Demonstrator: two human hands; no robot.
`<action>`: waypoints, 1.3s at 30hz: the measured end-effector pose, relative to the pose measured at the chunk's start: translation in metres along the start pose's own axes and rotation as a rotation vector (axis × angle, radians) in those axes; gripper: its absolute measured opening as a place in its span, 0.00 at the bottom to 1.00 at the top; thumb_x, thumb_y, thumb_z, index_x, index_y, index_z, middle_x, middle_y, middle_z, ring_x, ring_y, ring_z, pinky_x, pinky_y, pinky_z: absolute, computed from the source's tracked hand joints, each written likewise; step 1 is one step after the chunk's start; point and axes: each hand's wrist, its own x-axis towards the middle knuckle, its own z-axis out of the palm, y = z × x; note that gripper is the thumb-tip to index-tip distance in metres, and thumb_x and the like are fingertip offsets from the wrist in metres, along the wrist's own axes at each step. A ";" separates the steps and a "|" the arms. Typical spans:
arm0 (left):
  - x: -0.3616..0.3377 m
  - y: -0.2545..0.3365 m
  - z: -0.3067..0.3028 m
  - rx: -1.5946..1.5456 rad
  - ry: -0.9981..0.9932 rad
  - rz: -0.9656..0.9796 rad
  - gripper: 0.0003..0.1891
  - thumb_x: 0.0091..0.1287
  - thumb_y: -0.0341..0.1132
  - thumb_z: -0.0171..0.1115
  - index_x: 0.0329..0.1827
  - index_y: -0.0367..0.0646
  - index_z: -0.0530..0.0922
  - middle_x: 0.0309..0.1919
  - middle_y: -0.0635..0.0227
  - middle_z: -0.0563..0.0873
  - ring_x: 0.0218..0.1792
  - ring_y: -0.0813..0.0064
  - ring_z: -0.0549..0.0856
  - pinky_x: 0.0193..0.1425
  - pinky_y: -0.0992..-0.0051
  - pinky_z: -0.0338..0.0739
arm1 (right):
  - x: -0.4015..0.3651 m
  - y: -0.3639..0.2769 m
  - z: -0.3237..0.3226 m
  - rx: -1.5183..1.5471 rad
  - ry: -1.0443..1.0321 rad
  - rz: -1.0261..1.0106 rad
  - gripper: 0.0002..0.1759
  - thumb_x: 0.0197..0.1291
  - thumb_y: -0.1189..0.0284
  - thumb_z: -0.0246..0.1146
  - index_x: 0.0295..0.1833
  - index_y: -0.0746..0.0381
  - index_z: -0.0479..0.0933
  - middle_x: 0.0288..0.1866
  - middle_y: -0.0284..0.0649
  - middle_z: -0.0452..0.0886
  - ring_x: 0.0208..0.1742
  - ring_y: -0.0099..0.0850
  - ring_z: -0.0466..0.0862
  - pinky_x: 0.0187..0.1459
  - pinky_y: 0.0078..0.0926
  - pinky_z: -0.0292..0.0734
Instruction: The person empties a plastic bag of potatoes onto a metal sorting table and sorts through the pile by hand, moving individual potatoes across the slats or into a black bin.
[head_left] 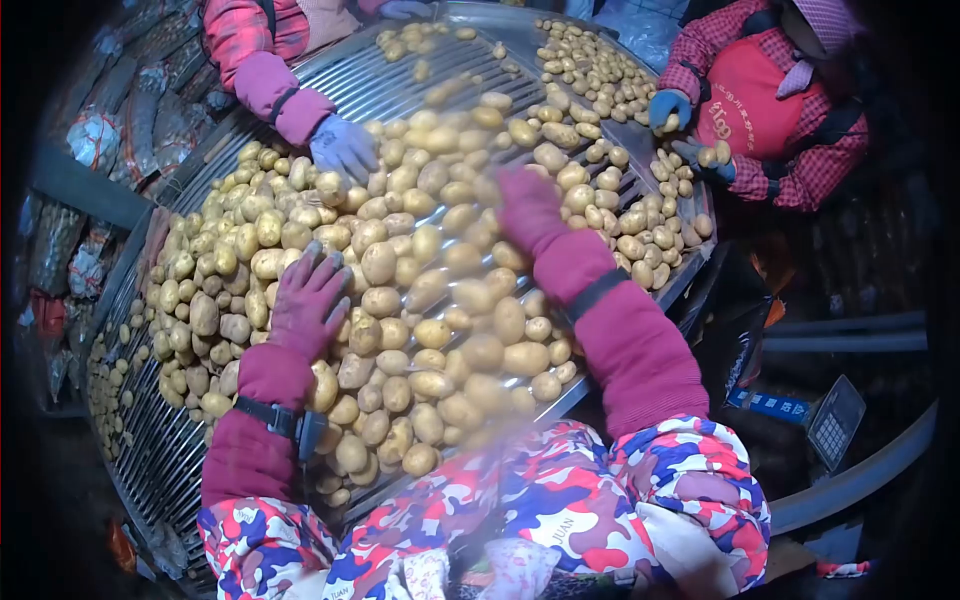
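Note:
My left hand (pixel 308 300), in a magenta glove, lies spread flat on a heap of yellow potatoes (pixel 420 300) that covers a metal roller table (pixel 150 450). My right hand (pixel 528 208), also gloved in magenta, reaches further out over the pile, fingers together and pressed onto the potatoes. Neither hand visibly grips one. Both forearms wear magenta sleeves with black straps over a camouflage-patterned apron.
A co-worker's blue-gloved hand (pixel 343 145) rests on the pile at the far left. Another person in a red apron (pixel 745 100) at the far right holds small potatoes in blue gloves. A scale (pixel 835 420) sits low at the right. Sacks (pixel 100 130) line the left.

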 end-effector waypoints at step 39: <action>0.005 -0.006 0.019 -0.005 0.129 -0.023 0.22 0.60 0.35 0.67 0.60 0.48 0.84 0.69 0.65 0.80 0.75 0.50 0.70 0.78 0.50 0.62 | -0.030 0.092 -0.066 2.026 -0.175 0.304 0.27 0.81 0.58 0.52 0.74 0.65 0.68 0.68 0.51 0.78 0.62 0.44 0.84 0.55 0.39 0.90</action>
